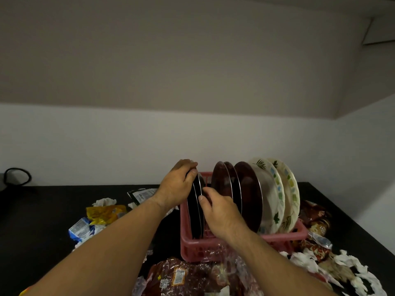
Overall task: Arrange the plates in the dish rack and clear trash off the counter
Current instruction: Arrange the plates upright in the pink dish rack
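Nearest, at 6 o'clock from the dish rack (198, 251), a crinkled clear bag (183, 276) with a printed label lies on the dark desk (333, 201). At 4 o'clock from the rack lie torn white tissues (359, 272) and shiny wrappers (318, 238). At 9 o'clock lie a blue-and-white packet (80, 229) and a yellow wrapper (104, 213).

The pink rack stands in the middle of the desk. Both hands are on a dark plate (195, 214) standing on edge at the rack's left end. The left hand (177, 186) curls over the plate's top rim. The right hand (220, 212) pinches its near edge lower down, between thumb and fingers. Two thin rims show there, so a second dark plate may stand right against it; I cannot tell.

To the right in the rack stand the brown plates (222, 180), leaning rightwards, and then two leaf-patterned plates (271, 195) at the right end. Farther back, at 10 o'clock, lies a black-and-white packet (143, 195), and a dark cable (17, 177) loops by the wall.

By my reading the plate half is nearly done, this one being seated in its slot. The trash half looks untouched, with litter on every side of the rack.
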A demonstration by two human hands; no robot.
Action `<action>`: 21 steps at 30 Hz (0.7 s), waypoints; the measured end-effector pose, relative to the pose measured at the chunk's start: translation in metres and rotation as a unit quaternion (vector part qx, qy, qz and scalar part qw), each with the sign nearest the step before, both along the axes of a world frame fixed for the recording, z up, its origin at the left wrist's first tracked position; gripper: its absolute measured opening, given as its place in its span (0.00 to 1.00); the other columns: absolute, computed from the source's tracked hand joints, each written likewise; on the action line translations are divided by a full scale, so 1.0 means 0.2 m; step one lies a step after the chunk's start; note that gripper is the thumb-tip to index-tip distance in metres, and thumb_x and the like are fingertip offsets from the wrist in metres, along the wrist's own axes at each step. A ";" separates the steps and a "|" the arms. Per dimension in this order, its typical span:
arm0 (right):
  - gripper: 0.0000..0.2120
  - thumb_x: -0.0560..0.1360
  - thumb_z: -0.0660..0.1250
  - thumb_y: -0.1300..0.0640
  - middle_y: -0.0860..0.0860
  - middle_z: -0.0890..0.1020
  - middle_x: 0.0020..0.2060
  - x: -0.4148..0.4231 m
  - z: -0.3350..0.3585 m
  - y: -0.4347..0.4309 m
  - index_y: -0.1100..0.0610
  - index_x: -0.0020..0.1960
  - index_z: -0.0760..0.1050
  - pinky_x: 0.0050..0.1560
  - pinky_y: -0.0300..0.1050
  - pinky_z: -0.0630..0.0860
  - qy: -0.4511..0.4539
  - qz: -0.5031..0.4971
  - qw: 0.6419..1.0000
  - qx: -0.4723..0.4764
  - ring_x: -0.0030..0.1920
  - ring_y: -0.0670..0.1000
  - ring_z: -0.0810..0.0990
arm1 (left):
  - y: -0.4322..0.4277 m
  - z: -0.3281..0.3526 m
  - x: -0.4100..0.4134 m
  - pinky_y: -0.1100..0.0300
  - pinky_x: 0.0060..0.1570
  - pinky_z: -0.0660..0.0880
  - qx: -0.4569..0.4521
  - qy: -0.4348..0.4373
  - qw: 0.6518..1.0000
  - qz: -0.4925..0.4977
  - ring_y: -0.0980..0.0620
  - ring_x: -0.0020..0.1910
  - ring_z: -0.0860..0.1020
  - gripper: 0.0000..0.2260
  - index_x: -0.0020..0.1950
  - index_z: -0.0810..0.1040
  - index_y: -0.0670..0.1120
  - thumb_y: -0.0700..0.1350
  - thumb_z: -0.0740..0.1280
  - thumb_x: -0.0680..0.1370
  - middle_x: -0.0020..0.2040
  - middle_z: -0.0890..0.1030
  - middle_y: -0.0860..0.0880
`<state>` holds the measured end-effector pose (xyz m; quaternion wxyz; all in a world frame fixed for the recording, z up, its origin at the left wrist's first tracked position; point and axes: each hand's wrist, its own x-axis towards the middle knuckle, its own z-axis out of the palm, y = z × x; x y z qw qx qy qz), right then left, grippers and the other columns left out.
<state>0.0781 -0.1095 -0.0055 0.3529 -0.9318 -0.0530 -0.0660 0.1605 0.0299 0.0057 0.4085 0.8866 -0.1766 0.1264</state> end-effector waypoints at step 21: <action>0.13 0.79 0.64 0.63 0.57 0.78 0.56 0.22 0.37 0.02 0.60 0.64 0.71 0.49 0.48 0.77 0.042 -0.108 0.966 -0.232 0.54 0.57 0.79 | -0.01 0.03 -0.07 0.66 0.58 0.61 0.048 -0.032 0.998 0.013 0.52 0.68 0.69 0.16 0.70 0.70 0.48 0.49 0.55 0.84 0.69 0.71 0.49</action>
